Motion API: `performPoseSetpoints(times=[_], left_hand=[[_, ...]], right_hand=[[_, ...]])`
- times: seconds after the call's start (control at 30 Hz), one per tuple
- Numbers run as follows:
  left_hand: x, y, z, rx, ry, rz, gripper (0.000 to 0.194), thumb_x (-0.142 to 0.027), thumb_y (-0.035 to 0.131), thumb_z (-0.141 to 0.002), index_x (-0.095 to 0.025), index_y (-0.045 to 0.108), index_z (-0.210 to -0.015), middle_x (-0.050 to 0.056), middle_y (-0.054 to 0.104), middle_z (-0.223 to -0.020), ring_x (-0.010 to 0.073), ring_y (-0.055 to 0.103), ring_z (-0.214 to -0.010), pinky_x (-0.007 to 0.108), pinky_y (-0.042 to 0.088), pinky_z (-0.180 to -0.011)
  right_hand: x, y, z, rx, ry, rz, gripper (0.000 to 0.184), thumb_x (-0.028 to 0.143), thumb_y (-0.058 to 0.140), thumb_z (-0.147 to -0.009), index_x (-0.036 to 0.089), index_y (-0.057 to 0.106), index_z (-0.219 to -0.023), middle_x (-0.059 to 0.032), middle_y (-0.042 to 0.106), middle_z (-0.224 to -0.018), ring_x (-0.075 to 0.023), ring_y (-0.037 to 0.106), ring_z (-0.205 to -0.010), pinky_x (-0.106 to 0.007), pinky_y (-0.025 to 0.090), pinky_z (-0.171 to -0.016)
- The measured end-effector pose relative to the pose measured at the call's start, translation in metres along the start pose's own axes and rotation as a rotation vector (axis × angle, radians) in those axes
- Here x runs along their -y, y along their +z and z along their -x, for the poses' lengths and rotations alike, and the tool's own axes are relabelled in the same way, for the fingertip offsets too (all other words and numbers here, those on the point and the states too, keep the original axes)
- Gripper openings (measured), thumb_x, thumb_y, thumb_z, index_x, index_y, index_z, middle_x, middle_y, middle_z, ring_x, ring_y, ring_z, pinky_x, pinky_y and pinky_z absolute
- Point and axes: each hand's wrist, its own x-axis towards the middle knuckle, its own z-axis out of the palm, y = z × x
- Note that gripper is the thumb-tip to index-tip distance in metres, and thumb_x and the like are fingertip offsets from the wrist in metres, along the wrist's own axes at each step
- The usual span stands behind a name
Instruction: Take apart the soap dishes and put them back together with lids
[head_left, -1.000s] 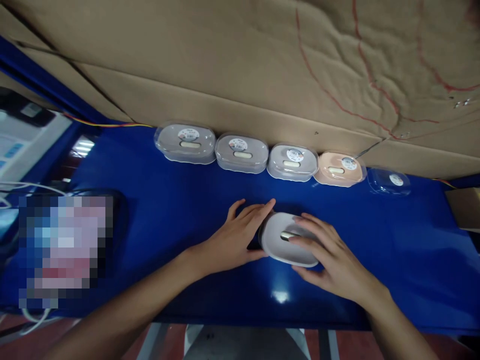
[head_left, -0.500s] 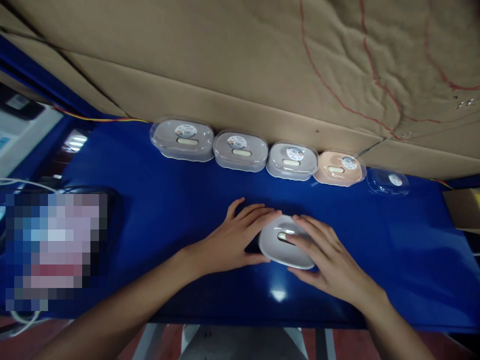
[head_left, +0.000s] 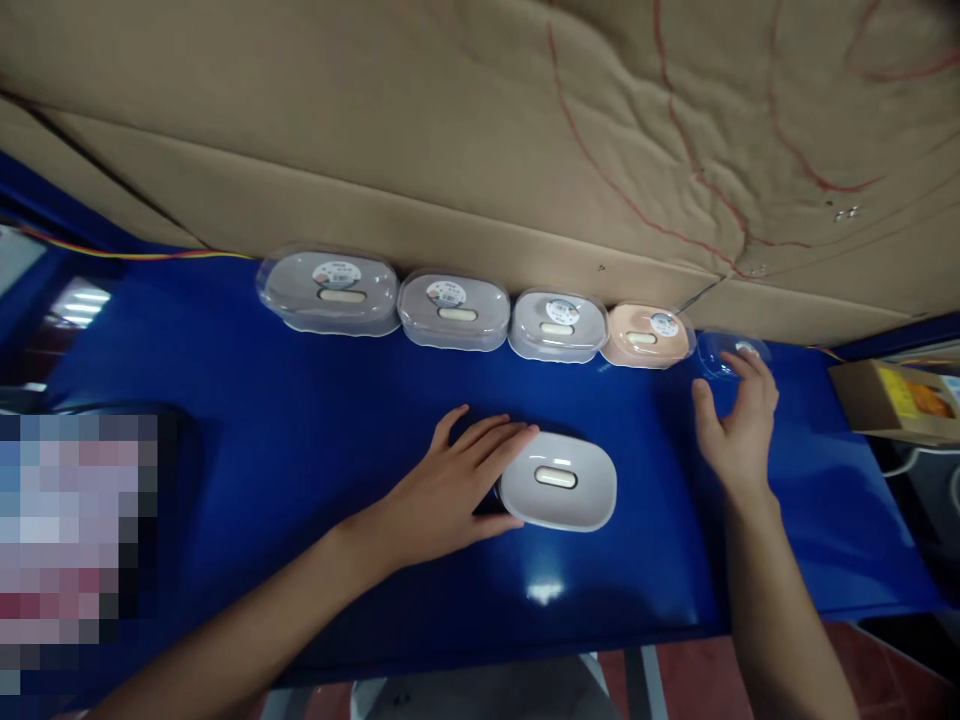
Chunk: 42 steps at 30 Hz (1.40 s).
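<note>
A grey oval dish (head_left: 585, 497) with a pale pill-shaped inset in its middle lies on the blue table. My left hand (head_left: 457, 480) grips its left end, fingers along the far edge and thumb at the near edge. Farther right, my right hand (head_left: 739, 420) reaches over a clear oval cover (head_left: 714, 350) bearing a round label. Its thumb and fingers are spread apart; the fingertips overlap the cover, and whether they touch it I cannot tell.
Along the cardboard wall (head_left: 420, 225) stand three grey covered dishes (head_left: 454, 330) and a peach one (head_left: 641, 352), each under a clear labelled cover. A cardboard box (head_left: 862, 400) sits at the right edge. A blurred-out object (head_left: 67, 550) occupies the left.
My right hand has let go of the grey dish and moved right and away from me to the clear cover. My left hand has stayed on the dish. The view has shifted right.
</note>
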Motion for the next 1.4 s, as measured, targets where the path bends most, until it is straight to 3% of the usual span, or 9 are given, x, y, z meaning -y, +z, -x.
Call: performPoseSetpoints(times=[0.1, 0.23, 0.43, 0.77, 0.87, 1.07, 1.2, 1.3, 1.4], left_hand=[[0.001, 0.001, 0.000, -0.010, 0.013, -0.012, 0.097, -0.046, 0.083, -0.096, -0.023, 0.027, -0.172, 0.017, 0.058, -0.163, 0.0392, 0.051, -0.154, 0.067, 0.017, -0.134], [0.000, 0.002, 0.000, -0.012, 0.022, -0.036, 0.097, -0.047, 0.081, -0.097, -0.023, 0.026, -0.173, 0.017, 0.058, -0.163, 0.0391, 0.050, -0.155, 0.066, 0.016, -0.134], [0.000, 0.003, 0.001, -0.001, 0.043, -0.047, 0.093, -0.053, 0.077, -0.100, -0.022, 0.027, -0.172, 0.019, 0.056, -0.165, 0.0389, 0.049, -0.156, 0.066, 0.012, -0.134], [-0.001, 0.002, 0.001, -0.001, 0.041, -0.048, 0.091, -0.052, 0.076, -0.101, -0.021, 0.028, -0.172, 0.019, 0.054, -0.167, 0.0385, 0.048, -0.157, 0.065, 0.012, -0.135], [-0.001, 0.002, 0.001, 0.001, 0.032, -0.047, 0.093, -0.051, 0.078, -0.100, -0.021, 0.027, -0.172, 0.019, 0.054, -0.167, 0.0383, 0.048, -0.157, 0.065, 0.010, -0.135], [0.000, 0.001, 0.001, 0.008, 0.022, -0.033, 0.093, -0.052, 0.078, -0.100, -0.024, 0.026, -0.173, 0.019, 0.055, -0.167, 0.0383, 0.049, -0.156, 0.065, 0.012, -0.135], [0.000, 0.000, 0.001, 0.001, 0.029, -0.040, 0.094, -0.051, 0.078, -0.100, -0.023, 0.027, -0.173, 0.018, 0.056, -0.165, 0.0388, 0.050, -0.155, 0.065, 0.013, -0.135], [0.001, 0.000, 0.001, -0.015, 0.032, -0.038, 0.092, -0.052, 0.075, -0.101, -0.024, 0.026, -0.174, 0.018, 0.058, -0.164, 0.0387, 0.052, -0.154, 0.065, 0.014, -0.135], [0.000, 0.001, 0.001, -0.019, 0.035, -0.036, 0.092, -0.054, 0.073, -0.102, -0.025, 0.025, -0.175, 0.017, 0.057, -0.164, 0.0387, 0.052, -0.154, 0.065, 0.015, -0.135]], right_hand=[[-0.026, 0.011, -0.008, 0.053, 0.101, 0.180, 0.077, 0.060, 0.054, -0.104, 0.014, 0.043, -0.165, -0.0266, 0.036, -0.176, -0.0458, 0.033, -0.162, -0.074, 0.030, -0.125], [-0.032, 0.009, -0.008, 0.042, 0.120, 0.171, 0.065, 0.057, 0.049, -0.106, 0.015, 0.053, -0.156, -0.0217, 0.071, -0.142, -0.0435, 0.061, -0.136, -0.075, 0.036, -0.117], [-0.021, -0.009, -0.009, 0.008, 0.095, 0.041, 0.051, 0.056, 0.043, -0.111, 0.021, 0.067, -0.140, -0.0227, 0.071, -0.141, -0.0448, 0.061, -0.134, -0.072, 0.040, -0.116], [-0.057, -0.064, 0.002, 0.820, 0.026, -0.067, 0.078, 0.075, 0.073, -0.088, 0.043, 0.056, -0.157, -0.0067, 0.035, -0.180, -0.0446, 0.034, -0.164, -0.074, 0.037, -0.127], [-0.053, -0.066, 0.010, 0.796, 0.001, 0.010, 0.071, 0.074, 0.067, -0.095, 0.047, 0.053, -0.159, -0.0056, 0.034, -0.181, -0.0461, 0.030, -0.166, -0.082, 0.031, -0.125], [-0.040, -0.058, 0.012, 0.845, -0.054, -0.049, 0.064, 0.070, 0.061, -0.100, 0.047, 0.054, -0.159, -0.0030, 0.040, -0.178, -0.0419, 0.039, -0.163, -0.075, 0.040, -0.125], [-0.027, -0.035, 0.006, 0.623, 0.018, 0.029, 0.064, 0.073, 0.055, -0.101, 0.029, 0.065, -0.147, -0.0133, 0.069, -0.149, -0.0410, 0.064, -0.140, -0.069, 0.050, -0.119], [-0.018, -0.021, 0.004, 0.511, -0.018, 0.065, 0.062, 0.067, 0.042, -0.109, 0.024, 0.066, -0.146, -0.0161, 0.069, -0.145, -0.0396, 0.065, -0.138, -0.067, 0.050, -0.118], [-0.011, -0.017, 0.008, 0.547, -0.076, 0.025, 0.064, 0.065, 0.039, -0.110, 0.029, 0.051, -0.162, -0.0147, 0.062, -0.158, -0.0397, 0.056, -0.149, -0.070, 0.043, -0.122]])
